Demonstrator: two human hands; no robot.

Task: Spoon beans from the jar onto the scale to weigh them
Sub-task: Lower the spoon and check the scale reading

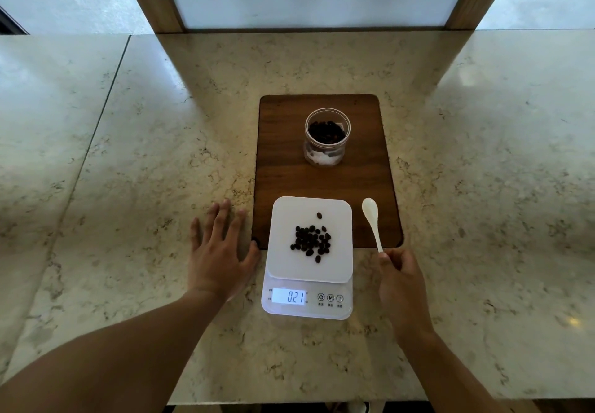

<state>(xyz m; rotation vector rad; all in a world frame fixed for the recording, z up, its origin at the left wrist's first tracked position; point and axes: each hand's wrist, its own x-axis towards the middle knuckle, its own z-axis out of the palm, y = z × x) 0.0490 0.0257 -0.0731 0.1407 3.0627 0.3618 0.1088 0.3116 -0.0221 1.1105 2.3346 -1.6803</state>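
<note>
A pile of dark beans (311, 240) is seen on the white platform of the scale (280, 219), low in the centre of the frame, with one bean lying apart toward the platform's far edge and another toward its near edge. The lit display (289, 296) at the scale's front is read as 0.21; the unit beside it is too small to be made out. Three round buttons are found to the right of the display: a power symbol, an M and a T, each with tiny print below that cannot be read. No brand is visible.

The jar (327, 135) is placed upright and uncapped on the board (283, 168), above the scale in the frame, and more beans are seen inside it. A pale patch low on its wall may be a label, but nothing on it can be read.

The spoon (372, 221) is held by its handle end in the right hand (401, 279), fingers closed around it, at the lower right of the scale; its bowl appears empty and lies over the board. The left hand (219, 251) is laid flat and spread on the counter (128, 155), left of the scale, with nothing in it.

The task is judged well along: beans are transferred and a weight is registered. Whether further spoonfuls are needed cannot be told, since no target is given.
</note>
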